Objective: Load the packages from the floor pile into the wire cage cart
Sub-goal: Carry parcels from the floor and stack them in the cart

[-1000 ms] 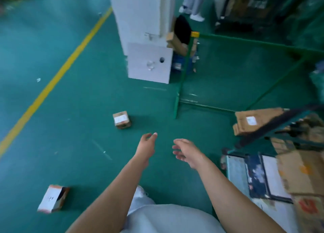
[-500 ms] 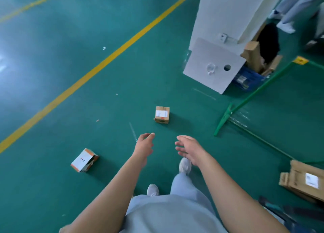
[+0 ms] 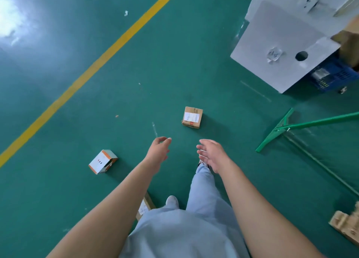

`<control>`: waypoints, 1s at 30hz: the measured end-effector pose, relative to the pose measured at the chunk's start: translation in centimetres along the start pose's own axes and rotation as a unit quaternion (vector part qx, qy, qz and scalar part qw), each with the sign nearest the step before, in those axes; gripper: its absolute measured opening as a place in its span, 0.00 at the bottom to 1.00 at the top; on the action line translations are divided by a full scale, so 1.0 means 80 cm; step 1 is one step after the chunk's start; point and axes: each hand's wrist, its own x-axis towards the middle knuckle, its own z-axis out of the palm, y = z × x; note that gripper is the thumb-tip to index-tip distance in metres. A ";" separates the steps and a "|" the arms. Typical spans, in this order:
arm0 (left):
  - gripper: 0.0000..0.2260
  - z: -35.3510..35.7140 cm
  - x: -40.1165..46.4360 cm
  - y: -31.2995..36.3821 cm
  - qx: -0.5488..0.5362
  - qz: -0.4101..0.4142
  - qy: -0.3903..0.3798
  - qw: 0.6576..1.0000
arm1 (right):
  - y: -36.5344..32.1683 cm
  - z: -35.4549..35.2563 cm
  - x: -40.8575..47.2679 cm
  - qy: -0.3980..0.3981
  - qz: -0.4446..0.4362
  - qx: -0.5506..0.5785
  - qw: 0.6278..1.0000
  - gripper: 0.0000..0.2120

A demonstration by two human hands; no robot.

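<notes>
Packages lie scattered on the green floor [image 3: 58, 83], none held: the brown labelled box [image 3: 192, 117] sits just ahead of the right hand [image 3: 212, 155], the white-and-orange box [image 3: 102, 161] off to the outer side of the left hand [image 3: 159, 151], and a third package [image 3: 144, 207] is half hidden under the left forearm. Over the last second the brown box has come much nearer the hands while the cart has slipped out of view. Both hands hang loosely spread and empty, so the next pickup looks imminent.
</notes>
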 end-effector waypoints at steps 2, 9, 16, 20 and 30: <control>0.17 0.030 0.032 0.041 0.015 -0.009 -0.004 1.000 | -0.042 -0.018 0.036 0.000 0.020 -0.014 1.000 0.05; 0.17 0.085 0.145 0.125 0.035 -0.032 -0.012 0.999 | -0.126 -0.049 0.173 0.022 0.045 -0.074 0.996 0.11; 0.16 0.113 0.310 0.112 0.064 -0.098 -0.036 0.992 | -0.119 -0.049 0.324 0.044 0.121 -0.083 0.988 0.12; 0.15 0.135 0.428 0.084 0.112 -0.114 -0.057 0.986 | -0.087 -0.046 0.423 0.056 0.159 -0.095 0.981 0.12; 0.18 0.203 0.738 -0.014 0.228 -0.143 -0.078 0.960 | 0.010 -0.019 0.715 0.070 0.203 -0.144 0.966 0.10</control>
